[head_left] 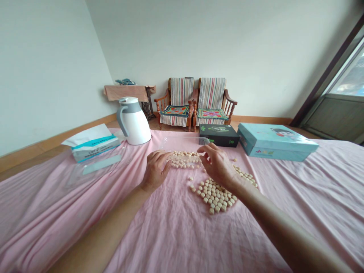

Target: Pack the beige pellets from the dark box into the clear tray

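Note:
A clear plastic bag point(182, 143) lies on the pink cloth point(176, 235), with several small beige round pieces point(183, 159) inside it. My left hand point(156, 169) has its fingers curled on the bag's left edge. My right hand point(217, 163) pinches the bag's right edge near its opening. Below my right hand, a loose patch of the same beige pieces point(215, 193) lies on the cloth, and more of them trail off to the right.
A white jug with a grey handle point(133, 121) stands at the back left beside a white and teal box point(93, 147). A black box point(218, 135) and a light blue box point(274, 143) lie at the back right. Two wooden chairs point(196, 103) stand by the wall.

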`<state>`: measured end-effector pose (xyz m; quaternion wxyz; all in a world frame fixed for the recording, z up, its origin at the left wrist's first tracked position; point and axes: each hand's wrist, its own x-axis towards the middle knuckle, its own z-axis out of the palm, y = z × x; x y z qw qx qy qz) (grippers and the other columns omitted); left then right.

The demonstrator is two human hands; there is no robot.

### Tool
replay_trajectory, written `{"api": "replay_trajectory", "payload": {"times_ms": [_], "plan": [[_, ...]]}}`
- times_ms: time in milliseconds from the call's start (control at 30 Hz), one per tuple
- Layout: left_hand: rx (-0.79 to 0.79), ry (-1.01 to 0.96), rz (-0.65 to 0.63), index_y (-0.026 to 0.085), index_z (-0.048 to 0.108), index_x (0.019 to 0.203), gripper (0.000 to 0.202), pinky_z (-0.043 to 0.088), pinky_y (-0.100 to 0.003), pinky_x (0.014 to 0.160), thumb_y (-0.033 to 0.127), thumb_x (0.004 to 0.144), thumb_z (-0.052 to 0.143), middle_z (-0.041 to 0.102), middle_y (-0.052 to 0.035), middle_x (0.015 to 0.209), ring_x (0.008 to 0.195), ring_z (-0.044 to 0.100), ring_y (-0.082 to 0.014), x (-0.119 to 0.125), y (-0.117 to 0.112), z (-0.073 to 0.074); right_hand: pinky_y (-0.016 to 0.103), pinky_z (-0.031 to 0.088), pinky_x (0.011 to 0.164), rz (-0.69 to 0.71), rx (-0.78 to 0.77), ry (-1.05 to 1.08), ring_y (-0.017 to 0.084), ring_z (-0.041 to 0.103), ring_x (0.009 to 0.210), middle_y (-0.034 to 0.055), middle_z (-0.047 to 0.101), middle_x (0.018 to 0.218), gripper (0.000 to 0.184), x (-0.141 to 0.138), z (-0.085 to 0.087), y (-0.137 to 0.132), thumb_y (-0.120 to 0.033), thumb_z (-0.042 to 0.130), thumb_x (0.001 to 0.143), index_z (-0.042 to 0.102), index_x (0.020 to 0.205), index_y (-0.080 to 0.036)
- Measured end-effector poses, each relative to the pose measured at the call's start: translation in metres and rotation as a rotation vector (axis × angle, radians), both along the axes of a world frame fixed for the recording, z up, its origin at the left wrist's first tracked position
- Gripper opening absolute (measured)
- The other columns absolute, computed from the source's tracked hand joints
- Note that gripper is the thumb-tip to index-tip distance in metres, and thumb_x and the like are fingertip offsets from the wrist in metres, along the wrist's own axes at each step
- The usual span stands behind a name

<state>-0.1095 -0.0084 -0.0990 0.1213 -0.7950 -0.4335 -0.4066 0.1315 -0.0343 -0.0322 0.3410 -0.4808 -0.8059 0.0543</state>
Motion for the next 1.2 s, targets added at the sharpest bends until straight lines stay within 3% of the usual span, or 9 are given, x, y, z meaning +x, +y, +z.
{"api": "replay_trajectory", "payload": {"times_ms": [100,200,400,533,667,833,933,1033,1200], "plan": [[-0.002,0.006,0.003,0.020,0.058,0.117,0.029,0.040,-0.043,0.098,0.030,0.091,0.048,0.064,-0.0077,0.109,0.110,0.053,-0.0239,0.000,0.000,0.000,0.023,0.040,0.071,0.149,-0.103,-0.146,0.012,0.057,0.076,0.0056,0.061,0.086,0.020,-0.007,-0.007,-0.005,-0.009,0.044,0.086,0.064,0.087,-0.015],[0.007,0.005,0.005,0.020,0.057,0.117,0.029,0.041,-0.043,0.097,0.027,0.091,0.048,0.064,-0.0072,0.108,0.108,0.054,-0.0238,0.000,0.000,0.001,0.023,0.040,0.073,0.269,-0.212,-0.314,0.013,0.059,0.082,0.0071,0.063,0.091,0.027,-0.016,-0.019,-0.010,-0.003,0.045,0.082,0.067,0.092,-0.015],[0.002,0.006,0.010,0.021,0.057,0.116,0.028,0.041,-0.042,0.097,0.023,0.089,0.049,0.064,-0.0067,0.107,0.107,0.054,-0.0227,0.001,-0.001,0.002,0.024,0.037,0.061,0.210,-0.314,-0.539,0.014,0.059,0.071,0.0096,0.062,0.092,0.023,-0.028,-0.037,-0.011,-0.003,0.045,0.079,0.065,0.085,-0.013],[-0.012,0.008,0.016,0.021,0.057,0.117,0.029,0.041,-0.042,0.097,0.024,0.089,0.048,0.063,-0.0071,0.108,0.108,0.053,-0.0232,0.001,-0.001,0.001,0.024,0.033,0.058,0.202,-0.302,-0.492,0.013,0.054,0.067,0.0088,0.061,0.089,0.021,-0.026,-0.032,-0.014,-0.002,0.046,0.074,0.063,0.082,-0.012],[-0.014,0.007,0.005,0.019,0.057,0.117,0.030,0.040,-0.042,0.097,0.027,0.090,0.048,0.063,-0.0076,0.108,0.108,0.053,-0.0233,0.000,-0.001,0.001,0.023,0.035,0.063,0.264,-0.197,-0.300,0.011,0.051,0.070,0.0056,0.057,0.085,0.020,-0.015,-0.017,-0.012,0.000,0.047,0.067,0.059,0.077,-0.014],[-0.013,0.005,0.001,0.019,0.058,0.116,0.029,0.039,-0.041,0.098,0.029,0.092,0.047,0.064,-0.0078,0.107,0.108,0.053,-0.0229,0.000,-0.001,0.000,0.023,0.040,0.067,0.022,0.065,0.043,0.012,0.052,0.072,0.0053,0.055,0.088,0.019,0.004,0.002,0.001,-0.005,0.045,0.078,0.060,0.086,-0.015],[-0.004,0.003,0.005,0.019,0.058,0.115,0.028,0.039,-0.041,0.098,0.028,0.092,0.047,0.064,-0.0075,0.107,0.108,0.053,-0.0227,0.000,0.000,0.000,0.024,0.042,0.069,-0.023,0.135,0.126,0.012,0.055,0.074,0.0063,0.058,0.094,0.022,0.010,0.005,0.005,-0.007,0.045,0.082,0.062,0.093,-0.015],[0.007,0.007,0.004,0.019,0.058,0.116,0.028,0.040,-0.041,0.097,0.029,0.092,0.047,0.064,-0.0076,0.107,0.108,0.053,-0.0230,0.000,0.000,0.000,0.023,0.042,0.068,0.066,0.079,0.072,0.012,0.056,0.070,0.0044,0.060,0.086,0.020,0.005,0.004,-0.001,-0.007,0.047,0.082,0.063,0.087,-0.016],[0.007,0.012,0.007,0.019,0.058,0.117,0.029,0.041,-0.042,0.097,0.027,0.090,0.049,0.064,-0.0075,0.107,0.108,0.054,-0.0234,0.000,0.000,0.002,0.024,0.041,0.069,0.290,-0.175,-0.297,0.014,0.059,0.077,0.0069,0.065,0.084,0.017,-0.014,-0.011,-0.018,-0.007,0.051,0.078,0.066,0.083,-0.015]]}}
